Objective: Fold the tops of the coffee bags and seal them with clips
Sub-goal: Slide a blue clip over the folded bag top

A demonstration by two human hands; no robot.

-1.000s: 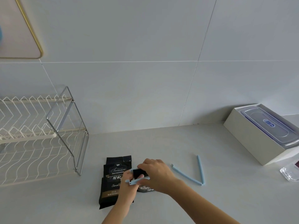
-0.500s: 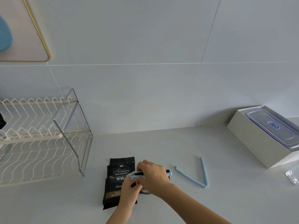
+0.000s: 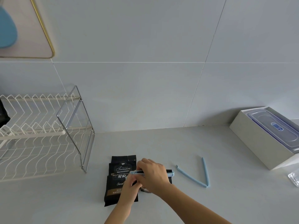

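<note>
Black coffee bags lie stacked on the counter: one at the back and one nearer me. A third black bag sits to their right, mostly hidden under my hands. A light blue clip runs level across its folded top. My right hand lies over the clip with its fingers curled round it. My left hand pinches the clip's left end. A second blue clip lies spread open in a V to the right.
A white wire dish rack with a chrome frame stands at the left. A white box holding a clear lidded container sits at the right, with a clear plastic piece at the frame's edge. A tiled wall rises behind.
The clip, tilted a second ago, now lies level across the bag top and looks pressed together. Both hands stay on it; the camera has shifted slightly.
</note>
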